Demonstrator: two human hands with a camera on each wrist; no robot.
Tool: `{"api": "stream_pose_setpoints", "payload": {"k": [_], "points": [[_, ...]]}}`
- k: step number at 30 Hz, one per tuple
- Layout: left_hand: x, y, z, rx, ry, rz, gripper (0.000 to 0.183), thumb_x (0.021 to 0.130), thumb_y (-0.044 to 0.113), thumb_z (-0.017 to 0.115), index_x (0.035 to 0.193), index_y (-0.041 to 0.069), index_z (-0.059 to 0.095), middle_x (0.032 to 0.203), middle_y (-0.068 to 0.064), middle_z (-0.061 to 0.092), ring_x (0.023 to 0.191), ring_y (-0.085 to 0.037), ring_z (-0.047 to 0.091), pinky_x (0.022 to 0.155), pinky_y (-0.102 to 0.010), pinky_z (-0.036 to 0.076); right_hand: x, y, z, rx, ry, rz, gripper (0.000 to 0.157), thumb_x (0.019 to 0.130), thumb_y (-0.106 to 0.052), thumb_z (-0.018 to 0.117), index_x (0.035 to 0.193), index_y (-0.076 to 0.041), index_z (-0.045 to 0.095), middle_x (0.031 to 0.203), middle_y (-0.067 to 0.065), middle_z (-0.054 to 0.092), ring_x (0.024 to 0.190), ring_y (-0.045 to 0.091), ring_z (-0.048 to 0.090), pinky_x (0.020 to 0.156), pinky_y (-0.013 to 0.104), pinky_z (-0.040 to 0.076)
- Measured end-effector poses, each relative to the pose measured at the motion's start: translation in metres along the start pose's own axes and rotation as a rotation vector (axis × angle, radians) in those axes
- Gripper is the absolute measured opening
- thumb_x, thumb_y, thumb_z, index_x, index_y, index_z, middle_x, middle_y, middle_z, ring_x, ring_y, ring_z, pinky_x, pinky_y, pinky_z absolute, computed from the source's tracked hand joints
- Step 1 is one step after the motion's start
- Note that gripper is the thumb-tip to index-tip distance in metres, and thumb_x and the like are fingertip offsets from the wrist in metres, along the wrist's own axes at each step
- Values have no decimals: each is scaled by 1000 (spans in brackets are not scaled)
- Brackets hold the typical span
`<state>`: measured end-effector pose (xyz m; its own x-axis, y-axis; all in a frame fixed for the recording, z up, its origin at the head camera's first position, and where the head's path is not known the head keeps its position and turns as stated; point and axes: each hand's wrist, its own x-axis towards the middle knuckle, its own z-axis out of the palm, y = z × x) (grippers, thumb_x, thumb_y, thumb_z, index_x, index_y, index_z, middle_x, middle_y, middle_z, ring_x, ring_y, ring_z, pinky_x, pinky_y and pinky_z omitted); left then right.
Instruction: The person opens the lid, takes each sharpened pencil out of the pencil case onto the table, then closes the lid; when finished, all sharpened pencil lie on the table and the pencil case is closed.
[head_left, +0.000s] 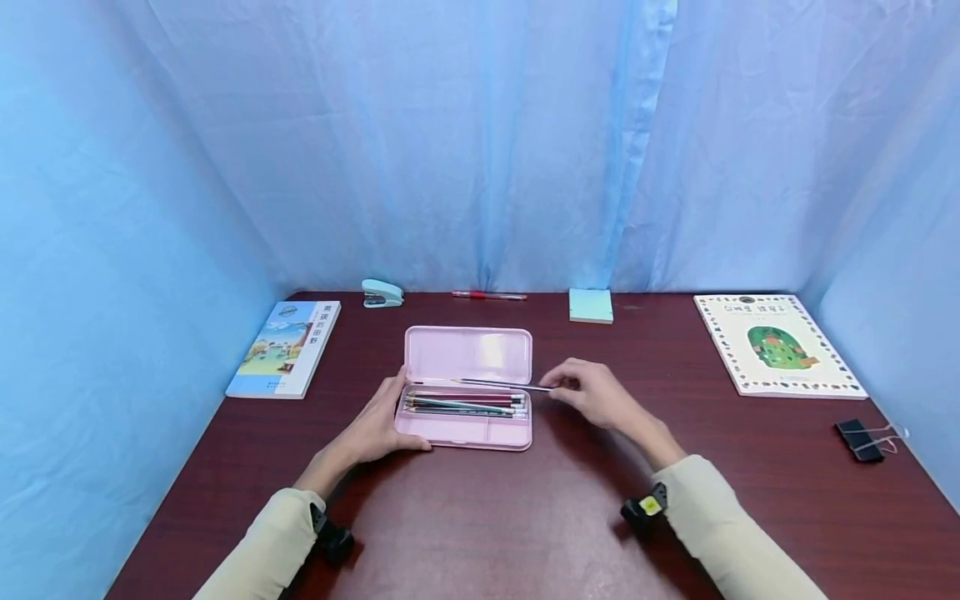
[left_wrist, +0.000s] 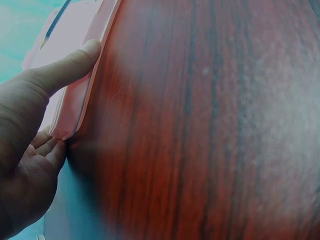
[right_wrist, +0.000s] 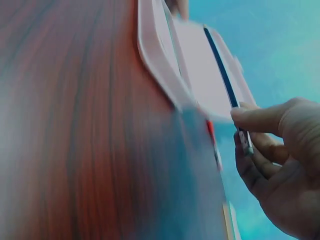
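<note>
A pink pencil case (head_left: 510, 432) lies on the table with its lid raised at the back. Several pencils (head_left: 465, 405) fill its rear compartment, and the front compartments show bare. My left hand (head_left: 381, 425) grips the case's left end, thumb over the front rim and fingers along the side. In the left wrist view the thumb (left_wrist: 75, 67) rests on the pink edge. Between thumb and fingers, my right hand (head_left: 592, 392) pinches a dark pencil (head_left: 498, 383) near its eraser end. That pencil is above the case's back part, its sharpened tip towards the left.
Behind the case are a mint stapler (head_left: 382, 293), a red pen (head_left: 490, 295) and a pale green sticky-note pad (head_left: 590, 306). One book (head_left: 285, 350) lies at left, another book (head_left: 780, 346) at right. A black binder clip (head_left: 859, 440) sits near the right edge.
</note>
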<state>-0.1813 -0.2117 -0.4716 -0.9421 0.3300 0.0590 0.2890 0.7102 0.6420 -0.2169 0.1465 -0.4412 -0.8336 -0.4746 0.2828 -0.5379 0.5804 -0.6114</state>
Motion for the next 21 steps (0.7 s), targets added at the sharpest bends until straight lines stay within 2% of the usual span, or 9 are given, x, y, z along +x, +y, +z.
{"api": "stream_pose_setpoints", "payload": {"k": [7, 11, 16, 21], "points": [[-1, 0, 0, -7, -7, -6, 127, 57, 49, 83, 149, 11, 5, 134, -10, 34, 119, -23, 37, 100, -44, 32, -38, 43, -39, -27, -15, 17, 11, 84, -11, 67, 94, -14, 71, 85, -8, 63, 76, 5, 54, 69, 27, 44], [-3, 0, 0, 2, -10, -9, 127, 58, 50, 83, 149, 10, 5, 135, -10, 34, 119, -22, 37, 100, -44, 33, -58, 66, -54, -47, -14, 66, 11, 86, -13, 65, 95, -16, 70, 89, -8, 64, 79, 4, 55, 72, 30, 45], [-2, 1, 0, 7, -13, -12, 127, 58, 50, 83, 149, 10, 5, 136, -11, 33, 119, -23, 37, 101, -44, 32, -70, 86, -63, -117, 14, 140, 11, 85, -12, 66, 94, -16, 70, 88, -7, 64, 78, 5, 54, 71, 33, 45], [-1, 0, 0, 11, -11, -10, 127, 58, 49, 83, 149, 10, 5, 135, -11, 33, 119, -23, 37, 100, -44, 32, -72, 94, -62, -166, 45, 130, 12, 81, -6, 68, 90, -13, 71, 83, -5, 62, 72, 6, 51, 65, 29, 43]]}}
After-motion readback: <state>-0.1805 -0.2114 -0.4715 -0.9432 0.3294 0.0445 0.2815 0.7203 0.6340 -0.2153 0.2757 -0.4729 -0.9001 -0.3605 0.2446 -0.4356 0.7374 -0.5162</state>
